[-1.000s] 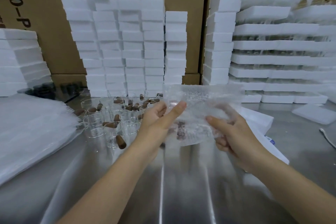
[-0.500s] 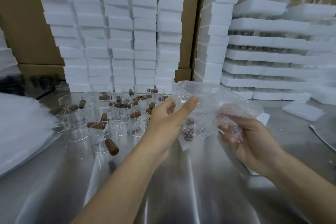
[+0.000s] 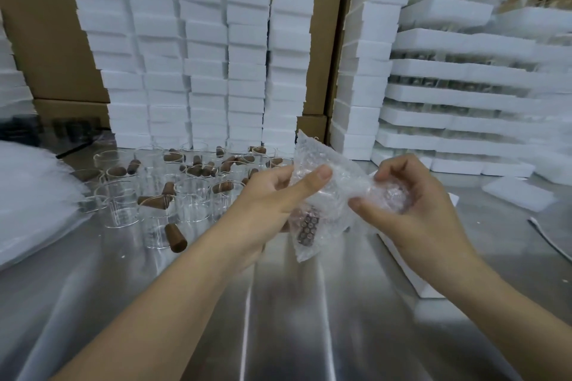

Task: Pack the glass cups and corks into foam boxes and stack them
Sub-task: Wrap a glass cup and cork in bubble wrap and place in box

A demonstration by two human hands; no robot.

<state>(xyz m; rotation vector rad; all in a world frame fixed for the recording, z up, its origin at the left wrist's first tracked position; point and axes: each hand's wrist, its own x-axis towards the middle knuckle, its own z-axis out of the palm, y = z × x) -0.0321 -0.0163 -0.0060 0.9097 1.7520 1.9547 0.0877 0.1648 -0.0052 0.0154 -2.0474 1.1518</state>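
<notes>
Wrapping step. L hand (image 3: 272, 195) and R hand (image 3: 411, 204) both pinch bubble wrap (image 3: 325, 195), cork (image 3: 308, 224) inside. Next, prob.: finish wrap, seat in foam box (image 3: 404, 267) near right.

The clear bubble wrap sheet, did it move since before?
Yes. The clear bubble wrap sheet was spread wide; its right side has dropped from the foot of the tall white foam box stack into the curled right hand.

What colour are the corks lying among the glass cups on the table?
Brown. The cork nearest the camera shows it best, in the head view.
</notes>
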